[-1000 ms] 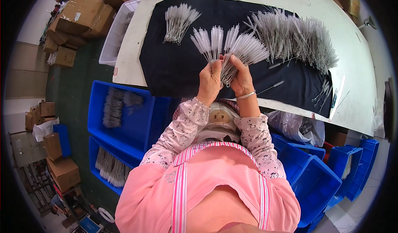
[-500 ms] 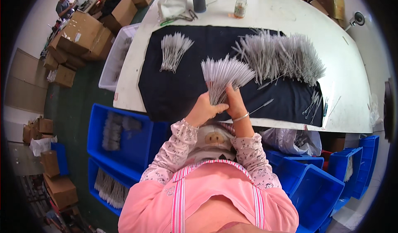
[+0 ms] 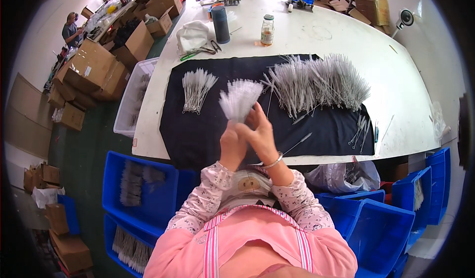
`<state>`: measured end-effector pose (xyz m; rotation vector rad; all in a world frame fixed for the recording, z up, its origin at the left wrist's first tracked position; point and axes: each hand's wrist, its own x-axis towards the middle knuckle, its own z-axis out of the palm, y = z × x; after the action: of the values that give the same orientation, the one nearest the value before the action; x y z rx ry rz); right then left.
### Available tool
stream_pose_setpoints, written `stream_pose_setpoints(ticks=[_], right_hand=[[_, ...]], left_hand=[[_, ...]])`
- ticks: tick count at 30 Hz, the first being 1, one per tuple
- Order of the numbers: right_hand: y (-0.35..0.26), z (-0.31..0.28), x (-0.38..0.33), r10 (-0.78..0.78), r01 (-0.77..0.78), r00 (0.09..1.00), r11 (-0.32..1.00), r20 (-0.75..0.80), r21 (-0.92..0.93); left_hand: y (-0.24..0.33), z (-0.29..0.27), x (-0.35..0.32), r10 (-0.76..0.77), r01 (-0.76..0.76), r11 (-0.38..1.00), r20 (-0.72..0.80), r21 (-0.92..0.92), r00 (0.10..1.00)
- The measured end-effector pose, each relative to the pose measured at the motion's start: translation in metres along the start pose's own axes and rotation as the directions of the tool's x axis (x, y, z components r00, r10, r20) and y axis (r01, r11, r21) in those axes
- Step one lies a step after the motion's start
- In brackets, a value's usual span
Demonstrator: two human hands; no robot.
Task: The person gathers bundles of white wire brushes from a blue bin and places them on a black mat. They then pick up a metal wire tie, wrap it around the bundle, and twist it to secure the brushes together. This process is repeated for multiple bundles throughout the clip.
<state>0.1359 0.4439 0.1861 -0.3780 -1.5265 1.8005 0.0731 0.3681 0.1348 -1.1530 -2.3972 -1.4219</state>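
A fanned bundle of thin straw brushes [image 3: 240,100], white bristles up, rises from my hands above the dark cloth [image 3: 213,132]. My left hand [image 3: 232,142] is wrapped round the lower wire ends, which are mostly hidden. On the bundle's right side my right hand [image 3: 260,132], bracelet at the wrist, presses with its fingers. Left of the bundle lies a smaller bunch of brushes [image 3: 198,87], loops toward me. A large heap of brushes [image 3: 316,82] covers the cloth's right part. One loose brush [image 3: 299,143] lies near the front edge.
A dark bottle [image 3: 220,25], a glass jar [image 3: 267,31] and scissors [image 3: 210,48] stand or lie at the table's back. Blue bins [image 3: 170,191] sit below at left, more blue bins [image 3: 378,228] at right. Cardboard boxes [image 3: 96,70] and a person [image 3: 72,31] are far left.
My hands and the bundle have moved left, and the bundle is slightly blurred now. My right hand has shifted lower along its right side. The view has tilted, showing more of the table's back.
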Motion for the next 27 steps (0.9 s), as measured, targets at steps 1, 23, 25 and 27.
stream_pose_setpoints(ticks=[1,23,25,27], right_hand=[[0.005,-0.001,-0.001,0.045,-0.047,0.998,0.997,-0.033,-0.057],[-0.021,-0.039,0.021,0.526,-0.582,0.703,0.812,0.479,-0.037],[-0.019,-0.044,0.022,0.465,-0.470,0.804,0.879,0.370,-0.084],[-0.022,-0.035,0.020,0.224,-0.204,0.968,0.965,0.117,-0.165]], left_hand=[[0.007,0.002,-0.004,0.149,-0.165,0.959,0.085,0.230,0.985],[0.020,-0.030,0.007,0.027,0.757,0.253,0.786,-0.603,0.617],[0.029,-0.034,0.009,-0.047,0.800,0.037,0.798,-0.599,0.600],[0.030,-0.036,0.020,-0.048,0.800,-0.219,0.825,-0.558,0.563]])
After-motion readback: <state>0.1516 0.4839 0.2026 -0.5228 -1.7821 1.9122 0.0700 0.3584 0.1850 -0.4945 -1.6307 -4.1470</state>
